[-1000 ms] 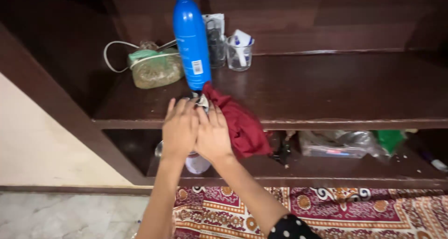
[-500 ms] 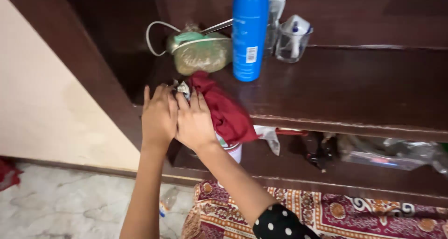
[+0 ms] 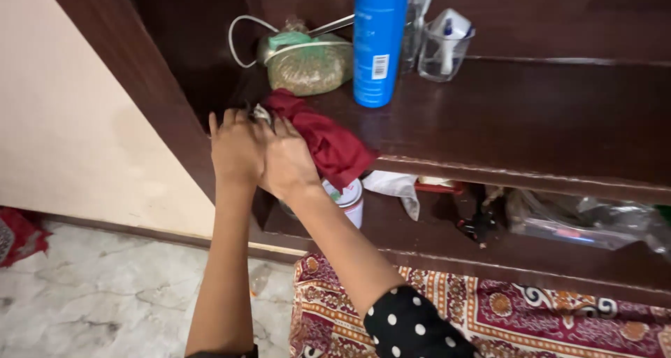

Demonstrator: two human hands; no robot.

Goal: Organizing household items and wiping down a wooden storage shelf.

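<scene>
Hands come first from where I stand: the left hand (image 3: pixel 236 148) and the right hand (image 3: pixel 288 163) are pressed side by side at the front left corner of the upper shelf (image 3: pixel 531 131), fingers flat and close together over a small metallic object (image 3: pixel 261 112) that only peeks out above the fingertips; whether either hand truly pinches it I cannot tell. Just right of the hands, touching the right one, lies a dark red cloth (image 3: pixel 325 141), bunched, its long axis running from the hands' far side down and rightward to the shelf's front edge, with its lower end hanging over that edge. That overhang looks to me like the risk: a tug or a sideways sweep could drag the cloth off the lip onto the white container (image 3: pixel 347 201) on the lower shelf beneath the hands. Beyond the cloth, a tall blue bottle (image 3: pixel 379 43) stands upright, and being narrow and high it could tip if the cloth snags its base. Farther still, behind the hands, sits a greenish pouch (image 3: pixel 307 64) with a white cord, and right of the bottle a clear glass (image 3: pixel 442 54) holding small items.
</scene>
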